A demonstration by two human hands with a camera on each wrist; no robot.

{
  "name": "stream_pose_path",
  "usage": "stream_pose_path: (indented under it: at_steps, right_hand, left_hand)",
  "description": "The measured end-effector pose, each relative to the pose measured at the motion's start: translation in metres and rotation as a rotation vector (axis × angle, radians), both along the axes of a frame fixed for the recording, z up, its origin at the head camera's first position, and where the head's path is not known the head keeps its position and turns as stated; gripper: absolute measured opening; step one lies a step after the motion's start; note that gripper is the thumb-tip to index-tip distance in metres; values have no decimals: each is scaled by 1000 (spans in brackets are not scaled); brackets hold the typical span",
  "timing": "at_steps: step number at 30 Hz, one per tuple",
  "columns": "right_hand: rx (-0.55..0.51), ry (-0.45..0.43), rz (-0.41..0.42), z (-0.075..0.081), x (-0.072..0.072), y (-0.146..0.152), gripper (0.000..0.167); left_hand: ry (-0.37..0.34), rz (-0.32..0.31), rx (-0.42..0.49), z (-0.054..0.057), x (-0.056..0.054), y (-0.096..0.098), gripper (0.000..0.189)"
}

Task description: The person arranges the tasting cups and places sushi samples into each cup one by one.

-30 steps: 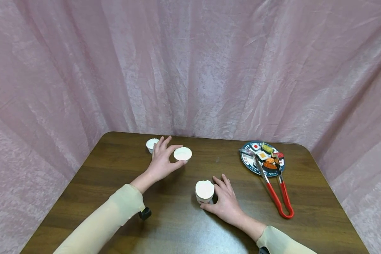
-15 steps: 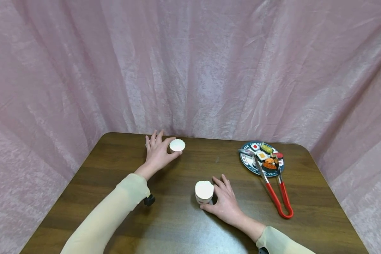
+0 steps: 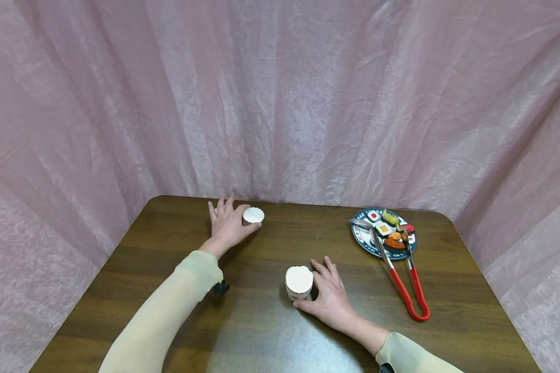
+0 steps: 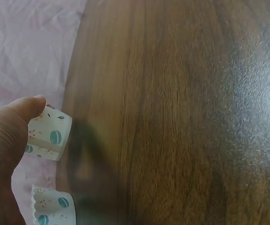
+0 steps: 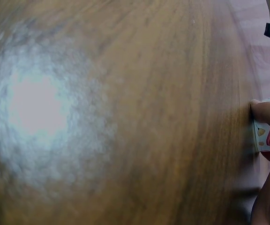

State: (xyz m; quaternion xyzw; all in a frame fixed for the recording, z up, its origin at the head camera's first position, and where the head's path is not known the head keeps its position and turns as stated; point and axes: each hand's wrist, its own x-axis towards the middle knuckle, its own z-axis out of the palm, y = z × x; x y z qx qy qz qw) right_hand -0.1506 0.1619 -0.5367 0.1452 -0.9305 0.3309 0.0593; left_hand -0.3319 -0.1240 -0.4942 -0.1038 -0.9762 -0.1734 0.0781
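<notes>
With thumb and fingers, my left hand [image 3: 228, 228] pinches a white paper baking cup [image 3: 253, 214] with a scalloped rim near the table's back edge. The left wrist view shows teal and red prints on this held cup [image 4: 55, 133]. A second printed baking cup [image 4: 57, 207] stands beside it; in the head view the left hand hides nearly all of it. Front and centre, my right hand [image 3: 331, 298] holds another white baking cup [image 3: 298, 282] between thumb and fingers, upright on the table. Red and tan prints show on that cup [image 5: 262, 133] past the thumb in the right wrist view.
On the right lies a dark-rimmed plate [image 3: 361, 243] with several toy sushi pieces [image 3: 386, 229]. Tongs with red handles [image 3: 403, 295] and a fork [image 3: 361, 223] rest across it. Pink curtain [image 3: 280, 103] hangs behind the brown wooden table [image 3: 256, 321].
My left hand has carried its baking cup left and back, down toward the table's far edge, and now covers the second cup. The right hand and its cup have stayed in place.
</notes>
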Motion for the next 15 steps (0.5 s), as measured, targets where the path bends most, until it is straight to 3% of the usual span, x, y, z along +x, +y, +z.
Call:
stream_pose_path:
  at_steps: [15]
  right_hand:
    - [6,18,3,-2,0,0,57]
  left_hand:
    - [-46,21,-12,3,-2,-3,74]
